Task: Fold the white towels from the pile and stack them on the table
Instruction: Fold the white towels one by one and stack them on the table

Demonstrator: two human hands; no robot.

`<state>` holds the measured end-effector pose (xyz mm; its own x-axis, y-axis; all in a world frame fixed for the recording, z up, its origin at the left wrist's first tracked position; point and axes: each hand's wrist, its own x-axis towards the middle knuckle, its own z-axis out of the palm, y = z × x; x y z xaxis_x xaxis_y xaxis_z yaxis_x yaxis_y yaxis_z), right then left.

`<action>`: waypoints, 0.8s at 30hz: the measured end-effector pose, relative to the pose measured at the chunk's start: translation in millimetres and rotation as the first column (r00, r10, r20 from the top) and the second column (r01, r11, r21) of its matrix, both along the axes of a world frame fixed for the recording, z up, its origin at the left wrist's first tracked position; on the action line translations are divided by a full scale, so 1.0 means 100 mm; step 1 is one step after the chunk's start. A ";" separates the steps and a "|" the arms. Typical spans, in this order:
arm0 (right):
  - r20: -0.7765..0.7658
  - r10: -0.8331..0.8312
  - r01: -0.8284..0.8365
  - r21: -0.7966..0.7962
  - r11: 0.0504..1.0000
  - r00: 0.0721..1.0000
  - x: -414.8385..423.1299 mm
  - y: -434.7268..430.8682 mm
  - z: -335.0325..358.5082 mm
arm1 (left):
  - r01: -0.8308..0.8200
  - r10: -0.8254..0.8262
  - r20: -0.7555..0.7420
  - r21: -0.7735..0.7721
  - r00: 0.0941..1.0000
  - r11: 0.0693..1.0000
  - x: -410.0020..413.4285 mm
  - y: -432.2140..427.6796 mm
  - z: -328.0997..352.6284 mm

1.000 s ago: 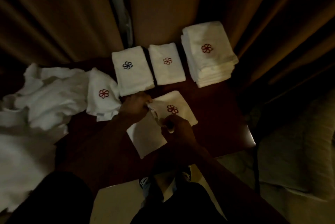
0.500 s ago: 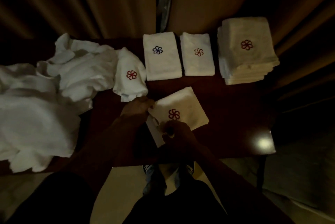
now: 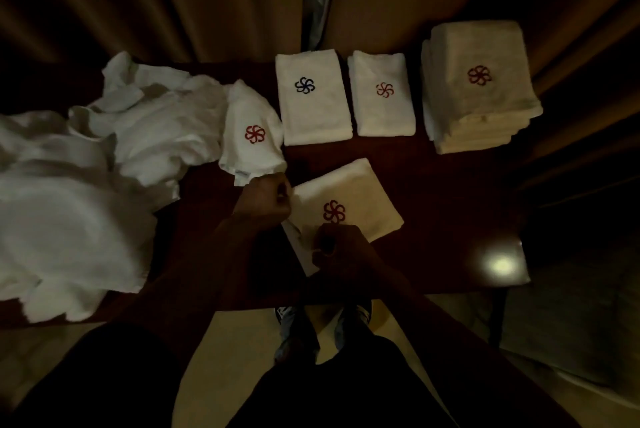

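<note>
Left hand (image 3: pixel 265 199) and right hand (image 3: pixel 341 246) each pinch a near-left corner of the towel (image 3: pixel 349 199), likely to square the fold before stacking on the far-right stack (image 3: pixel 479 88).

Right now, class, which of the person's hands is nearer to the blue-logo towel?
Left. The left hand grips the near towel's left edge, just below the blue-logo towel. The right hand holds that towel's near edge, farther away.
</note>
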<state>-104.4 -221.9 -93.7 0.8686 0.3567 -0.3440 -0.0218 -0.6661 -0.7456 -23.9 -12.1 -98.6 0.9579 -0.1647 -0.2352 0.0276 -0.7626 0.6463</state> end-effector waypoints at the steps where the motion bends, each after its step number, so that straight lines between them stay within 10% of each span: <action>1: -0.024 0.034 -0.035 -0.008 0.999 0.999 -0.01 -0.01 -0.03 | 0.033 -0.033 -0.018 0.031 0.999 0.999 -0.02 0.00 -0.02; 14: 0.465 -0.274 0.278 0.061 0.958 0.842 0.00 -0.06 -0.26 | 0.194 -0.239 0.241 0.199 0.941 0.961 -0.16 -0.04 -0.20; 19: 0.443 -0.294 0.384 -0.128 0.914 0.847 -0.01 -0.25 -0.30 | 0.189 -0.207 0.047 0.248 0.977 0.950 -0.26 -0.04 -0.30; 24: 0.110 -0.302 0.318 -0.445 0.837 0.947 0.07 -0.43 -0.23 | 0.177 -0.142 -0.140 0.288 0.980 0.941 -0.25 -0.06 -0.36</action>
<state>-97.2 -265.3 -116.6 0.9218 -0.1205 -0.3685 -0.2638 -0.8915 -0.3683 -49.1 -18.1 -134.6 0.8880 -0.2186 -0.4046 -0.0492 -0.9199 0.3890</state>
